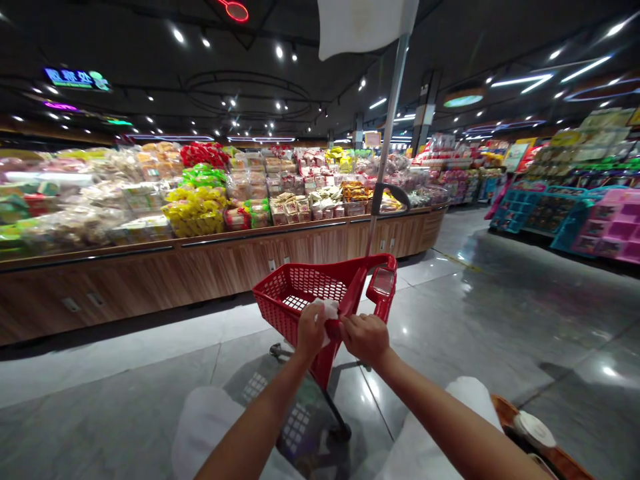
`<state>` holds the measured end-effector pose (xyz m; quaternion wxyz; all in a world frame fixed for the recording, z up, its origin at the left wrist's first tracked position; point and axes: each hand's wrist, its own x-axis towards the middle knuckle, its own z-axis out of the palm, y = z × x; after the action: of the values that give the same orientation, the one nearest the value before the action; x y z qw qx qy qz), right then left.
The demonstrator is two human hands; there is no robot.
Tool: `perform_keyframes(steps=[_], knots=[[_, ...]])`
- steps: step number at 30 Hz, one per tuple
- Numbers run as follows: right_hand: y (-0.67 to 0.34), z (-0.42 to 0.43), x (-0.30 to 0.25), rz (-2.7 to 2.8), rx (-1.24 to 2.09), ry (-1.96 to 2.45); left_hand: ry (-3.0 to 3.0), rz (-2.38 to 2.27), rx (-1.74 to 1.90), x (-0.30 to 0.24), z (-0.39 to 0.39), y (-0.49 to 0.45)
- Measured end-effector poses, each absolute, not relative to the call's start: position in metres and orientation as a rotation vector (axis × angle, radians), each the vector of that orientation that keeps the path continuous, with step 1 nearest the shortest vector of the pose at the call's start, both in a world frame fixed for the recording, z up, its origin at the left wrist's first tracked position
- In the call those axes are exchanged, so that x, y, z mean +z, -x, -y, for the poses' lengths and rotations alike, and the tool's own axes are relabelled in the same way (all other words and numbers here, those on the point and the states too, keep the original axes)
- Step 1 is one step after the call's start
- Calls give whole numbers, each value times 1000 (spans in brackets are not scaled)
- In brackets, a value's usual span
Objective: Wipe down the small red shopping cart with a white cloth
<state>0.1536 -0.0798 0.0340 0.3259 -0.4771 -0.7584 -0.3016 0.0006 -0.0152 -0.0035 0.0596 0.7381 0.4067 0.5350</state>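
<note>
A small red shopping cart (295,313) with a lattice basket stands in front of me on the grey floor. My right hand (366,339) is closed around the near part of its red handle (384,308). Just left of it, my left hand (312,328) is closed on a crumpled white cloth or tissue (328,311), at the cart's near edge beside the handle. The fingertips of the left hand are partly hidden behind the cloth. From the cart's far side rises a metal pole (393,113) with a white flag-like sheet (365,27) on top.
A long wood-fronted counter (240,257), heaped with packaged food (200,207), runs along the left and ahead. Grey tiled floor (475,320) stretches right toward blue and pink display racks (610,223). A brown basket (565,460) shows at lower right.
</note>
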Motion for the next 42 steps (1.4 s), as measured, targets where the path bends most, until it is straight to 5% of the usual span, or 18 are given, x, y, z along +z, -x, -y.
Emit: perform_keyframes(steps=[6, 13, 20, 29, 42], knots=[[-183, 69, 37, 1884, -859, 1173, -2567, -980, 1501, 4, 22, -27], [-212, 41, 29, 1938, -772, 1265, -2497, -1278, 1409, -22, -29, 12], [-219, 14, 30, 1876, -803, 1308, -2321, -1125, 1553, 7, 4, -73], [-216, 9, 29, 1929, -744, 1268, -2649, -1353, 1057, -12, -34, 0], [-216, 9, 30, 1961, -707, 1299, -2531, -1117, 1257, -2, -33, -39]])
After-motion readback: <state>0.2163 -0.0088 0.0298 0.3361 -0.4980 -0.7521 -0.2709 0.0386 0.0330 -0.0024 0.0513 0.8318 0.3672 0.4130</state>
